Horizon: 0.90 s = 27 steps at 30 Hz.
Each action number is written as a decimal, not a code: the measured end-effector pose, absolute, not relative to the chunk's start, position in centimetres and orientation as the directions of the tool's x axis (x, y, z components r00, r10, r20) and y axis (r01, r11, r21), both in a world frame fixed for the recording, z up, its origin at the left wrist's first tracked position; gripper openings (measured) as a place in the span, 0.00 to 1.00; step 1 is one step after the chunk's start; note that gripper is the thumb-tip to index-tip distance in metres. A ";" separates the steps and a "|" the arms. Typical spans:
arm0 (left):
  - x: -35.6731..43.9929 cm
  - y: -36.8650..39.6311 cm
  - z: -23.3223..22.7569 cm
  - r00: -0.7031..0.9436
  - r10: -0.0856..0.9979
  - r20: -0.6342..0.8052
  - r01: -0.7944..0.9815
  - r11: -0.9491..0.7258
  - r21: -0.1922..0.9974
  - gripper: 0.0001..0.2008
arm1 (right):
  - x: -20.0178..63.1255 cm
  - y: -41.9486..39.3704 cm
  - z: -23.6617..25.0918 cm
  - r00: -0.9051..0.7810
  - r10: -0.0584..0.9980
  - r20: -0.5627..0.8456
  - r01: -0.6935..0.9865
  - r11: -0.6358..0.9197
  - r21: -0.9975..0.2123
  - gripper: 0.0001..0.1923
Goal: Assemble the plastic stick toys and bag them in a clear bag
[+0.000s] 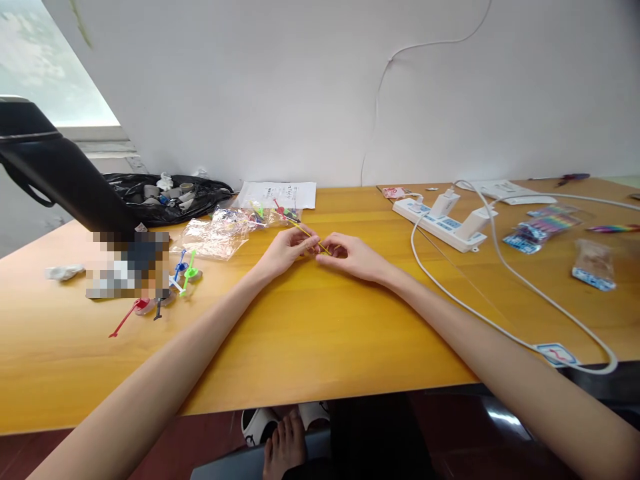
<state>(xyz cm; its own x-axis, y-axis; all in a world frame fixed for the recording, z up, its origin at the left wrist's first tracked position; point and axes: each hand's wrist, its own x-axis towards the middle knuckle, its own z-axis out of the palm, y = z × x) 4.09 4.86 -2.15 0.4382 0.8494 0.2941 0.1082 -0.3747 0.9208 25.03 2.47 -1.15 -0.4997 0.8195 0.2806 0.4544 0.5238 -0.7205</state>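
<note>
My left hand (286, 251) and my right hand (351, 256) meet over the middle of the wooden table (310, 333). Both pinch a thin yellow plastic stick (306, 233) that slants up and to the left from between the fingertips. Just beyond the hands lie clear plastic bags (220, 233) holding several small coloured parts. To the left, small assembled coloured stick toys (183, 272) in blue, green and white stand on the table, and a red stick (123, 323) lies near them.
A black bag (165, 193) with grey rolls and a large black object (55, 170) sit at the back left. A printed sheet (280, 195) lies by the wall. A white power strip (440, 220) with chargers and cables (500, 267) is to the right, with coloured packets (537, 233).
</note>
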 end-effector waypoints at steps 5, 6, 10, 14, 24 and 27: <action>4.2 4.6 -2.2 0.425 0.849 0.315 0.129 -0.401 0.907 0.18 | 25.2 2.9 -1.0 -0.404 0.857 0.321 0.405 0.482 -0.777 0.17; 4.2 4.6 -2.2 0.419 0.846 0.328 0.139 -0.417 0.898 0.18 | 25.2 3.0 -0.9 -0.384 0.867 0.318 0.395 0.465 -0.792 0.17; 4.2 3.9 -2.1 0.504 0.794 0.339 0.285 -0.524 0.803 0.19 | 25.6 3.6 -0.7 -0.303 0.910 0.283 0.294 0.372 -0.880 0.19; 4.1 3.7 -2.1 0.554 0.767 0.323 0.403 -0.587 0.702 0.15 | 25.8 3.8 -0.8 -0.266 0.935 0.234 0.205 0.292 -0.934 0.19; 3.8 4.6 -2.4 0.342 0.885 0.315 0.112 -0.371 0.922 0.19 | 25.6 2.9 -0.8 -0.430 0.873 0.228 0.307 0.379 -0.873 0.21; 3.8 4.4 -2.3 0.331 0.901 0.279 0.110 -0.331 0.937 0.20 | 25.5 2.7 -0.8 -0.441 0.864 0.244 0.358 0.419 -0.835 0.19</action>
<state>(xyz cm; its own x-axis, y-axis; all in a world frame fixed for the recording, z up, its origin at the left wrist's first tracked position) 3.79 4.37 -2.30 0.3309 0.9014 0.2793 0.1103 -0.3309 0.9372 25.53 2.71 -0.79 -0.4411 0.8635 0.2443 0.3576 0.4188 -0.8347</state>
